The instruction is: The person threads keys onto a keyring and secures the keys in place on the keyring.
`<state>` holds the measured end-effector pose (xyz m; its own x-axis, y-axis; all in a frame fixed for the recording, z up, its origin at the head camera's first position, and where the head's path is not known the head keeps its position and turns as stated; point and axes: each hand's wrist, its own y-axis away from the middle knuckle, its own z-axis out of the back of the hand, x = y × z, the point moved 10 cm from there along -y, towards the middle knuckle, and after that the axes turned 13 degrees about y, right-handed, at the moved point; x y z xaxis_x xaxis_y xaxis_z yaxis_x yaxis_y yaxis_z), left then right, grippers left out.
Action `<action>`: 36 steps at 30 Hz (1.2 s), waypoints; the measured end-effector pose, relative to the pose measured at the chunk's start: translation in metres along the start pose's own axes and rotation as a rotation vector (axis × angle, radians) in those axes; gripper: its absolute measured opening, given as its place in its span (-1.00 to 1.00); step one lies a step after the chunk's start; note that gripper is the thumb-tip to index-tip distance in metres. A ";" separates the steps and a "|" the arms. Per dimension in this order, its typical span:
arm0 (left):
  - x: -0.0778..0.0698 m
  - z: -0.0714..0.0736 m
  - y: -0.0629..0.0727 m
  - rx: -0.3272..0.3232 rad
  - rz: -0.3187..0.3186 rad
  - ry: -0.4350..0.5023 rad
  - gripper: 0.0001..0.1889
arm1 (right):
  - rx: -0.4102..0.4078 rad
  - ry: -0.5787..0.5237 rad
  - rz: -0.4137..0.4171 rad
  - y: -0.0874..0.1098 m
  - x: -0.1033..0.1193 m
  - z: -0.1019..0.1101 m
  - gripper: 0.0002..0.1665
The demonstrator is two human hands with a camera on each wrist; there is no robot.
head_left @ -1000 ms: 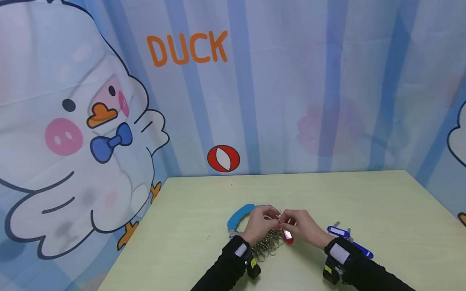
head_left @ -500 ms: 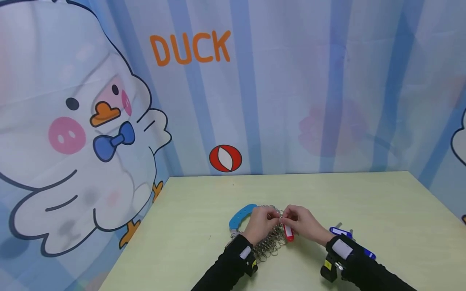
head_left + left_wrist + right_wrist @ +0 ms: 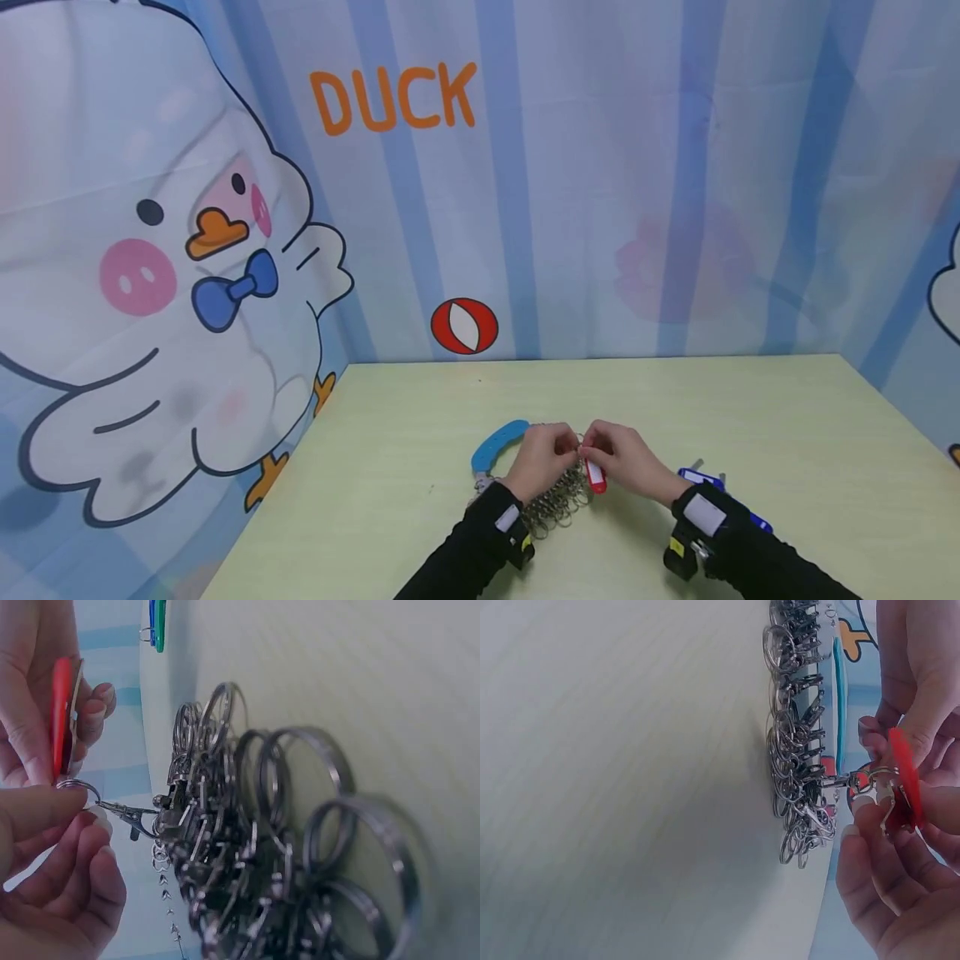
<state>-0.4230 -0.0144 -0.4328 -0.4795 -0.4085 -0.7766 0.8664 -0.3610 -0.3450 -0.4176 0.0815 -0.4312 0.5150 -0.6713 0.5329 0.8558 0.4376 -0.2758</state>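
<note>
My left hand (image 3: 543,457) pinches a small split ring (image 3: 81,784) between thumb and forefinger. That ring joins a metal swivel clasp (image 3: 129,813), which leads to a thick bunch of clasps and key rings (image 3: 557,502) strung on a chain. Fingertips nearly meeting the left ones, my right hand (image 3: 626,458) pinches a red key tag (image 3: 595,477) with a white label. In the right wrist view the red tag (image 3: 904,774) lies right against the split ring; whether they are linked is hidden by the fingers.
A blue curved handle (image 3: 498,444) sits at the chain's left side on the pale table (image 3: 390,500). Blue key tags (image 3: 701,477) lie partly behind my right wrist. A printed duck curtain (image 3: 585,183) hangs behind the table.
Both hands stay together over the bunch, with small finger movements at the ring. The red tag has shifted slightly and hangs more upright than a second ago; the view has moved a little.
</note>
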 end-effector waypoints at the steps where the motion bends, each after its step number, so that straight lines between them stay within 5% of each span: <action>1: -0.001 0.000 -0.001 0.004 -0.008 -0.001 -0.96 | -0.006 -0.005 -0.004 -0.001 -0.001 0.001 -0.94; 6: 0.001 0.002 -0.001 -0.021 0.014 0.025 -0.90 | -0.001 0.015 -0.010 -0.001 -0.001 0.001 -0.93; 13: 0.014 0.004 0.001 -0.054 0.123 0.076 -0.89 | 0.076 0.030 0.056 0.005 0.006 -0.005 -0.89; 19: 0.004 -0.003 -0.001 0.010 0.005 0.015 -0.97 | 0.019 0.023 0.039 0.002 0.002 0.001 -0.94; 23: 0.001 -0.002 0.000 -0.002 -0.013 0.027 -0.93 | -0.003 0.022 0.016 0.001 -0.001 0.003 -0.94; 29: 0.007 0.001 0.001 -0.030 0.052 0.091 -0.87 | 0.023 -0.074 -0.006 0.003 -0.003 0.000 -0.94; 36: 0.025 0.004 0.005 -0.070 0.229 0.243 -0.87 | 0.137 -0.215 -0.049 0.010 -0.006 -0.013 -0.93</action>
<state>-0.4315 -0.0298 -0.4514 -0.2313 -0.2573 -0.9383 0.9593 -0.2210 -0.1759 -0.4112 0.0824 -0.4475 0.4388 -0.5574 0.7048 0.8573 0.4947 -0.1426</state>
